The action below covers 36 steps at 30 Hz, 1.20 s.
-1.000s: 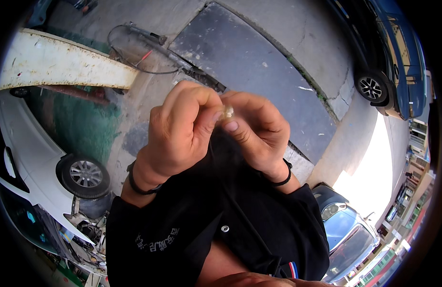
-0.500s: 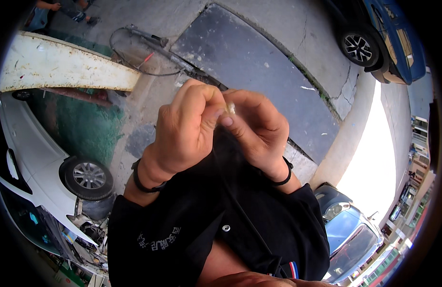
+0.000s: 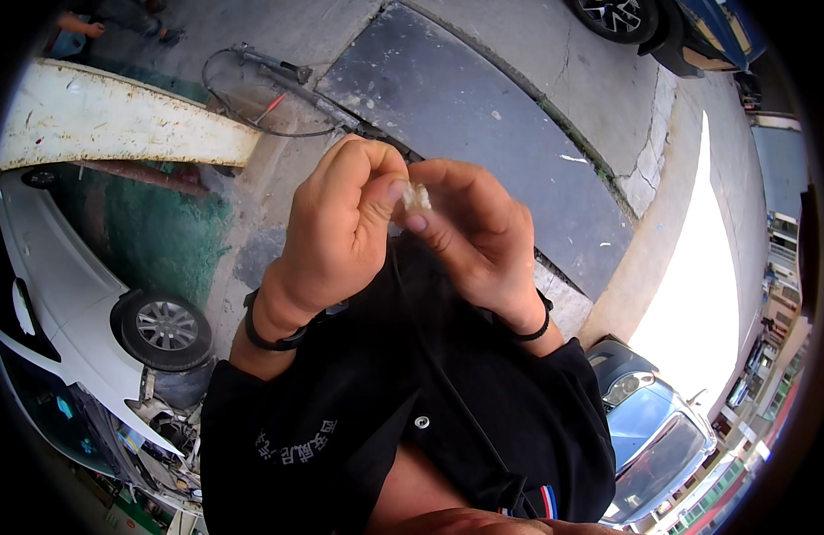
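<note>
Between my two hands, in front of my chest, is a small pale, yellowish-white piece (image 3: 417,197). It looks crumpled or partly see-through, and its kind is not clear. The thumb and bent fingers of my left hand (image 3: 340,214) pinch its left side. My right hand (image 3: 483,236) holds its right side, with the thumb below and the index finger curved above. Both hands are closed and their fingertips nearly meet at the piece. The fingers cover part of it.
A long jack-like metal tool (image 3: 278,69) with a hose lies on the floor beyond my hands, beside a dark floor plate (image 3: 447,98). A rusty white beam (image 3: 118,120) and a silver car (image 3: 64,259) stand left. Blue cars (image 3: 652,428) are right; another person (image 3: 91,31) is far left.
My hands have shifted slightly left, and more of the pale piece shows between the fingertips. The view has turned a little, so the far blue car sits higher.
</note>
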{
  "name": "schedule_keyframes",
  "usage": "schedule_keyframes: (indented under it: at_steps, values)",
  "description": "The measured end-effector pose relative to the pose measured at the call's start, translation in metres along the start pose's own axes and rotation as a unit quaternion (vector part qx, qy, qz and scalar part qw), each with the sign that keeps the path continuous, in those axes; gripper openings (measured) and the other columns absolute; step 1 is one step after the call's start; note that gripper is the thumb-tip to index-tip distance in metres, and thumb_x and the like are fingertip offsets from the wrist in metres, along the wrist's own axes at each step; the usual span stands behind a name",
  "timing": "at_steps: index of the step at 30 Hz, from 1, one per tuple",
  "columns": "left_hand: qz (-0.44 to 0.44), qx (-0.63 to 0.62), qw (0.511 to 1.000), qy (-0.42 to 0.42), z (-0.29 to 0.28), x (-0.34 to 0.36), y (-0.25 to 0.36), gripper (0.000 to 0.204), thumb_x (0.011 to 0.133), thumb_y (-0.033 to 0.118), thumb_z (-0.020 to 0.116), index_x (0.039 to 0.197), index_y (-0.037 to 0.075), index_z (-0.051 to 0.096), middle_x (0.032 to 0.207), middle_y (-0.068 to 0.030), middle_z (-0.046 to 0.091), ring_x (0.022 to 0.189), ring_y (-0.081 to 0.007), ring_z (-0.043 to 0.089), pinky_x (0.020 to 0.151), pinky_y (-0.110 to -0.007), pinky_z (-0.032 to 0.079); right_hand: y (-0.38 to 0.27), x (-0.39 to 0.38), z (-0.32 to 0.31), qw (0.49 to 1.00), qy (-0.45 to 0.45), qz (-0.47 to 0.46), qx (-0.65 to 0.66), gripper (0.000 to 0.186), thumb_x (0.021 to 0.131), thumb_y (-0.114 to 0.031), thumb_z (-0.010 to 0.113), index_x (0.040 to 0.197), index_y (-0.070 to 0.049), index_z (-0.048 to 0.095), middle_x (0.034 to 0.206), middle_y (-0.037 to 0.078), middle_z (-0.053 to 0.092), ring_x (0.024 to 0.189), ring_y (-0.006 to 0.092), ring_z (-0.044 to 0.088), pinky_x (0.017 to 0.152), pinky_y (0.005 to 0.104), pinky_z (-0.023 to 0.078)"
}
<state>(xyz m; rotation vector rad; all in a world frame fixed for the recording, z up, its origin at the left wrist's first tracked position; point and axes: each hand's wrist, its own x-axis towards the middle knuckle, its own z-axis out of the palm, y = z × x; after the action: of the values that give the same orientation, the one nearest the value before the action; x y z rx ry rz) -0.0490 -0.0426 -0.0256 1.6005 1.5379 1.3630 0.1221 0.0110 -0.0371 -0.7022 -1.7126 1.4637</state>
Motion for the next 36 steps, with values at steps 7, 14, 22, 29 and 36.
schedule_keyframes:
  at_steps: [7,14,22,29,36]
  values:
    - [0.049,0.045,0.997,0.028,0.006,0.003,-0.004,0.008,0.101,0.006,0.061,0.097,0.001,0.057,0.086,-0.0119,0.060,0.070,-0.0276,0.061,0.063,-0.036,0.050,0.003,0.003,-0.003,1.000,-0.005,-0.013,-0.001,0.031,0.093,0.001,0.073,0.123,0.002,0.063,0.096,0.010,0.074,0.086,0.0132,0.073,0.076,0.0278,0.059]
    - [0.067,0.109,0.990,0.058,0.009,0.005,-0.007,0.008,0.100,0.007,0.062,0.100,0.001,0.056,0.087,-0.0127,0.060,0.071,-0.0312,0.063,0.061,-0.039,0.051,0.000,0.006,-0.006,0.998,-0.025,0.045,0.045,0.032,0.095,0.002,0.071,0.125,0.002,0.062,0.104,0.011,0.076,0.092,0.0131,0.074,0.079,0.0280,0.060]
    - [0.055,0.111,0.988,0.089,0.003,0.000,-0.009,0.009,0.100,0.007,0.062,0.101,0.001,0.055,0.090,-0.0133,0.061,0.072,-0.0328,0.065,0.061,-0.039,0.053,-0.005,0.006,-0.001,0.990,-0.067,0.072,0.104,0.032,0.098,0.003,0.065,0.129,0.004,0.058,0.120,0.012,0.072,0.102,0.0155,0.072,0.082,0.0284,0.061]
    - [0.050,0.116,0.984,0.127,-0.007,-0.008,-0.012,0.008,0.099,0.002,0.061,0.100,0.000,0.054,0.090,-0.0139,0.060,0.074,-0.0328,0.063,0.063,-0.039,0.052,-0.006,0.010,0.011,0.982,-0.087,0.077,0.148,0.035,0.099,0.010,0.058,0.133,0.004,0.054,0.126,0.014,0.069,0.110,0.0177,0.070,0.091,0.0293,0.059]
    - [0.007,0.093,0.984,0.149,-0.026,-0.027,-0.013,0.007,0.098,-0.003,0.059,0.099,-0.002,0.052,0.090,-0.0144,0.058,0.078,-0.0321,0.060,0.070,-0.039,0.051,0.004,0.012,0.038,0.970,-0.082,0.052,0.225,0.028,0.098,0.012,0.058,0.126,0.006,0.055,0.120,0.014,0.066,0.105,0.0201,0.070,0.094,0.0333,0.058]
